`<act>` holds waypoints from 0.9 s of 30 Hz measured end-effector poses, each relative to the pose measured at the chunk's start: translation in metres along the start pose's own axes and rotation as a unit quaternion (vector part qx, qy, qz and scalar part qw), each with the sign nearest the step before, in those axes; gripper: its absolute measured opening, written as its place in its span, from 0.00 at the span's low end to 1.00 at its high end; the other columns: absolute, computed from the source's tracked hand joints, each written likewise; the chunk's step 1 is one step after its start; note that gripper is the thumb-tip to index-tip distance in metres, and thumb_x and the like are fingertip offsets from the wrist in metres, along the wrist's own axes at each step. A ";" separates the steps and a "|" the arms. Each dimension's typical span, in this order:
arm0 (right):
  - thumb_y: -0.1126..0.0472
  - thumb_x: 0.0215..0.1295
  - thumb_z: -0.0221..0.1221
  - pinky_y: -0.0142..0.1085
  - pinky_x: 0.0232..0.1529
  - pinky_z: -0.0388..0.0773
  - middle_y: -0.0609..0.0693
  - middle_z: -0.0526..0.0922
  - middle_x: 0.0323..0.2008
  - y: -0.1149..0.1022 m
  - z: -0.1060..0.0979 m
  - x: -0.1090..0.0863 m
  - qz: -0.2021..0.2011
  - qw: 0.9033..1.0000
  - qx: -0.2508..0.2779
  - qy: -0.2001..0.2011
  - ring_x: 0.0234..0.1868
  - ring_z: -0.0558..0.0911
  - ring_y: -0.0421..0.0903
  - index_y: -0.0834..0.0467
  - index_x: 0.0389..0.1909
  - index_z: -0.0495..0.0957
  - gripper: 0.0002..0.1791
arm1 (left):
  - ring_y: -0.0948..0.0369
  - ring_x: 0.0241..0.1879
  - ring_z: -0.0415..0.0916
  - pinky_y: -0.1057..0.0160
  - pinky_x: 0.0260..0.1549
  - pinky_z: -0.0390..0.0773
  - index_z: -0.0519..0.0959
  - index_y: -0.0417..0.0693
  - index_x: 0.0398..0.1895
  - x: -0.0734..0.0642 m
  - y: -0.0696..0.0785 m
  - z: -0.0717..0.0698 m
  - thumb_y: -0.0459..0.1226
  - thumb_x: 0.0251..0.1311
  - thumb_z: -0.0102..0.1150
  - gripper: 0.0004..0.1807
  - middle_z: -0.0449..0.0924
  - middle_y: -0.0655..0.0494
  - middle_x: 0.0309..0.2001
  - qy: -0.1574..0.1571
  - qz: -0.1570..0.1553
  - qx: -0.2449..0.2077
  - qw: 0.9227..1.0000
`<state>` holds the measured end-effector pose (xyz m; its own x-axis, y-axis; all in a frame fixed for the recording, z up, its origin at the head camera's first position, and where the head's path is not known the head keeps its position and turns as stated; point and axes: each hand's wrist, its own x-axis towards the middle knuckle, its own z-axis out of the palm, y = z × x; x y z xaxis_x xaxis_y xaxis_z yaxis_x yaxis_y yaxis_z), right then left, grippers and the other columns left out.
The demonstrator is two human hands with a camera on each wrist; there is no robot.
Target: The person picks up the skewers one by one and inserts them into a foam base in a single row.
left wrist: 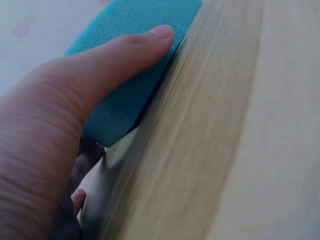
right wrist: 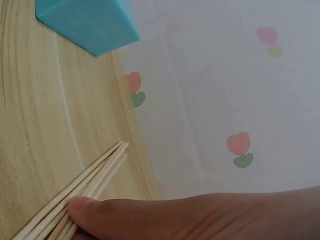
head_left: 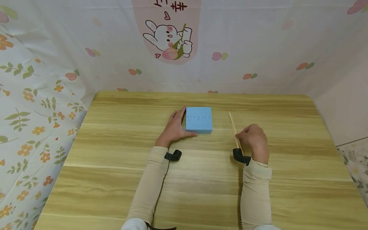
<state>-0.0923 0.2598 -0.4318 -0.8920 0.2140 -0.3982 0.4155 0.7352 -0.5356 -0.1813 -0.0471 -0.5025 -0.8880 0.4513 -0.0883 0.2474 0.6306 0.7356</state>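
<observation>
A light blue foam block point(head_left: 199, 124) lies on the table, with rows of small dark holes across its top. My left hand point(head_left: 173, 127) grips it from the left; in the left wrist view the thumb point(left wrist: 145, 44) presses along its front side, while most of the other fingers are hidden. To the right of the block is a bundle of thin bamboo skewers point(head_left: 232, 124). My right hand point(head_left: 255, 140) pinches the bundle near its middle, its thumb point(right wrist: 82, 205) on top in the right wrist view. The other right fingers are mostly out of sight.
The wood-grain table point(head_left: 201, 179) ends at a back edge just beyond the block. Behind it hangs a white printed cloth point(head_left: 244, 41), and a flowered cloth point(head_left: 34, 105) covers the left side. A black wrist mount point(head_left: 241, 157) overlaps the skewers' near ends.
</observation>
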 end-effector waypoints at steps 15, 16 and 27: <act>0.58 0.80 0.56 0.35 0.31 0.73 0.64 0.85 0.36 -0.035 -0.009 -0.005 -0.129 0.987 0.071 0.071 0.36 0.83 0.58 0.71 0.47 0.82 0.17 | 0.45 0.82 0.37 0.44 0.79 0.45 0.42 0.52 0.86 0.003 -0.005 -0.005 0.59 0.44 0.82 0.73 0.50 0.51 0.83 0.004 0.024 0.013 1.000; 0.58 0.80 0.55 0.33 0.31 0.73 0.63 0.85 0.36 -0.043 -0.008 -0.004 -0.157 0.980 0.082 0.086 0.36 0.83 0.55 0.71 0.47 0.82 0.17 | 0.45 0.82 0.37 0.45 0.79 0.43 0.42 0.52 0.86 0.004 -0.005 -0.006 0.59 0.44 0.82 0.73 0.50 0.51 0.83 0.004 0.026 0.014 1.000; 0.73 0.72 0.61 0.26 0.41 0.83 0.64 0.85 0.35 -0.134 0.036 0.021 -0.446 0.816 0.289 0.226 0.32 0.86 0.45 0.75 0.43 0.81 0.06 | 0.50 0.81 0.49 0.52 0.80 0.40 0.46 0.45 0.85 0.004 -0.007 -0.003 0.58 0.43 0.83 0.72 0.55 0.50 0.81 0.011 0.050 0.021 0.998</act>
<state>-0.1601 0.1424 -0.3950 -0.8055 0.0703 0.5884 -0.5380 0.3295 -0.7759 -0.1877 -0.0518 -0.5060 -0.8658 0.5003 -0.0006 0.3513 0.6089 0.7112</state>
